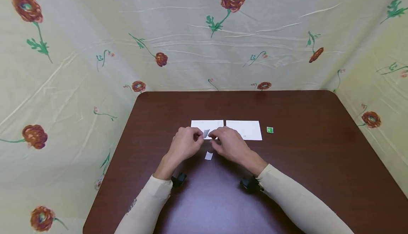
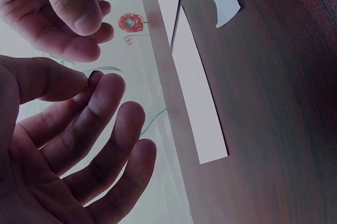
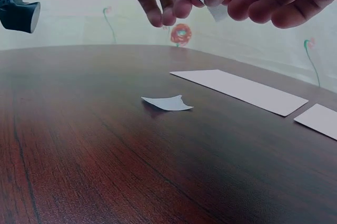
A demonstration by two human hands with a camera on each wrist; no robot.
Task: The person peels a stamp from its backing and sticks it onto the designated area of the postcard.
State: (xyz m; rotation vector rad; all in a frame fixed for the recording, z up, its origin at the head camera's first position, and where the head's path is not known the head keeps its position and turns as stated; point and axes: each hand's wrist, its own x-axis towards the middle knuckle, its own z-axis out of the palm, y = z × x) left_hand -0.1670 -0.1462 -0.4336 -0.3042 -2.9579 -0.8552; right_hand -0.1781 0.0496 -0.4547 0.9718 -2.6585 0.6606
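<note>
My left hand pinches a small stamp between thumb and index finger; it is pale on the side facing the head camera. Seen edge-on in the left wrist view, the stamp is thin with a toothed edge. Close beside it, my right hand hovers with its fingers loosely bent and apart, nothing held in them. Both hands are above the near edges of two white cards, a left card and a right card, lying side by side. The hands partly cover them.
A small curled piece of white paper lies on the brown table below the hands. Right of the cards lies a green stamp with a white border. A flowered cloth hangs behind and beside the table.
</note>
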